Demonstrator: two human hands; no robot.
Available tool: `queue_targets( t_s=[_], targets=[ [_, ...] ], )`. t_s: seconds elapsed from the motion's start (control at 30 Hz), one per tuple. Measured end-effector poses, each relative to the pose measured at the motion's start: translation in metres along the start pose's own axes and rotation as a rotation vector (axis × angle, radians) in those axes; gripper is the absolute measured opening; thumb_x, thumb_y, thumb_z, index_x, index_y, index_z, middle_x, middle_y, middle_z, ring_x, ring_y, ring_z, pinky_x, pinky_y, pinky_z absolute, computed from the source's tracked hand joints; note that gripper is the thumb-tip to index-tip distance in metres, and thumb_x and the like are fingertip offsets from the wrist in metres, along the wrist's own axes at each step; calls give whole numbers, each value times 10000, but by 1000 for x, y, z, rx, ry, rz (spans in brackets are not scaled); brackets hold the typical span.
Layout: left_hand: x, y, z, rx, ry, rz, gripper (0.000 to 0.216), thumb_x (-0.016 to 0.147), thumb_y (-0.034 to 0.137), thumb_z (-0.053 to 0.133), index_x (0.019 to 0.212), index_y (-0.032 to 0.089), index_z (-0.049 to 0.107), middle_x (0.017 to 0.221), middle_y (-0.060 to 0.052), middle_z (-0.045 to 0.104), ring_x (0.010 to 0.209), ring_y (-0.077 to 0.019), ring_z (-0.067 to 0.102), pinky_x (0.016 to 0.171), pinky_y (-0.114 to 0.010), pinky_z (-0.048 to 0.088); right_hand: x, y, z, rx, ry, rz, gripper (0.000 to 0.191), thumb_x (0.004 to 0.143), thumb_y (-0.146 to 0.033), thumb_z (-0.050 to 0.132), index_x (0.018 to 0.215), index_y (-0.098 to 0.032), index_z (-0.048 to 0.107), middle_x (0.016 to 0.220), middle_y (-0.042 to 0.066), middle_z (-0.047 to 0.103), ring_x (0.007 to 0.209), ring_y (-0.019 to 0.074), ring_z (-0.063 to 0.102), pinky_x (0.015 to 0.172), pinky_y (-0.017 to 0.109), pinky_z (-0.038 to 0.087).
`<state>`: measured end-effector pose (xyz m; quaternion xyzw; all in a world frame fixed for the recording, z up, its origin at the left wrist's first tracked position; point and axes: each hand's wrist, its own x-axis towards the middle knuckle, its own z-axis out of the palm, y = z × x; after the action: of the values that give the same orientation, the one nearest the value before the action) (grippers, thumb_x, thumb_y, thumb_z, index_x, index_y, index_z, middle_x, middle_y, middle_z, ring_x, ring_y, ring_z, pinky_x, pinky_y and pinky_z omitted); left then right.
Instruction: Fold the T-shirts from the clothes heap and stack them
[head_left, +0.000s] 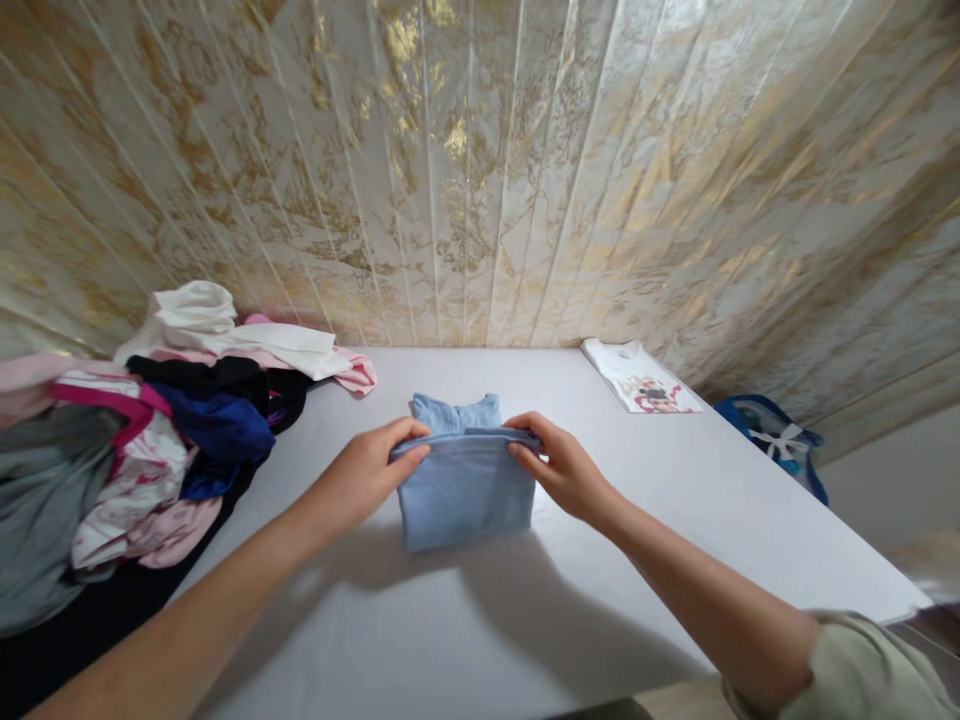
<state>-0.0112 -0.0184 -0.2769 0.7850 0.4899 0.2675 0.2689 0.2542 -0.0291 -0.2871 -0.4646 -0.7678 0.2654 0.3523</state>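
White table: both hands pinch folded blue shirt, collar pointing wallward.

Shiny gold-veined marble-look wall panels behind, plain white worktop pushed against them, pale floor off right.

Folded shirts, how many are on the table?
2: the blue shirt mid-table, held by left hand and right hand; the white shirt at the far right corner. The clothes heap at left may hide more.
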Motion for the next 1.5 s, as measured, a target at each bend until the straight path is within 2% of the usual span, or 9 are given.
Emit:
queue_targets(
  t_s=[0.13,0.27,0.47,0.6,0.73,0.83,1.0,1.33,1.5],
  targets=[
    [69,-47,5,27,35,0,244,779,412,539,862,195,614,901,-31,710,852,-203,642,770,-288,481,67,52,23,127,68,147,200,813,-294,556,939,-154,623,773,-3,609,708,140,529,628,240,393],
    [107,-78,17,49,57,-25,234,749,410,542,797,200,631,829,-23,712,804,-201,642,762,-293,477,102,94,41,129,107,252,177,760,-287,576,861,-152,629,699,-19,581,666,132,508,604,234,377],
    [123,-97,30,40,101,-9,287,820,415,484,879,199,664,886,-21,701,847,-186,634,811,-286,471,117,115,45,185,-47,117,248,833,-321,538,989,-174,661,798,-4,648,709,132,548,653,238,411],
    [118,-112,38,76,146,-46,248,775,366,562,912,187,666,891,-48,649,865,-206,621,835,-321,478,117,124,46,-99,9,190,213,830,-240,577,1018,-185,658,816,8,635,732,138,558,708,258,424],
    [105,-119,41,123,234,-109,273,779,360,574,998,203,613,1030,-60,578,866,-194,600,832,-335,484,110,124,47,-265,104,165,201,851,-222,575,1040,-214,644,973,30,606,741,121,560,746,256,430],
    [98,-117,41,191,203,-149,223,783,360,571,946,214,617,1003,-54,573,828,-194,595,831,-337,474,105,115,46,-370,46,124,205,872,-259,574,1056,-240,663,1064,52,584,788,133,567,744,259,418],
    [103,-110,45,183,142,-184,231,744,318,590,934,192,629,923,-64,624,855,-225,607,815,-337,465,108,98,49,-525,-80,76,315,846,-359,647,1140,-248,660,1016,69,633,968,217,537,840,315,375],
    [129,-101,47,65,23,-168,462,617,397,694,1015,180,608,1003,-81,677,912,-235,637,781,-323,494,117,89,55,-403,-98,35,160,823,-294,666,953,-204,641,931,38,614,839,157,547,732,248,354],
    [139,-94,49,32,-91,-112,237,606,362,656,777,197,658,790,-22,700,792,-223,634,737,-319,489,118,88,57,-420,-115,80,169,802,-336,685,889,-204,624,871,19,636,795,154,551,710,252,344]
  ],
)
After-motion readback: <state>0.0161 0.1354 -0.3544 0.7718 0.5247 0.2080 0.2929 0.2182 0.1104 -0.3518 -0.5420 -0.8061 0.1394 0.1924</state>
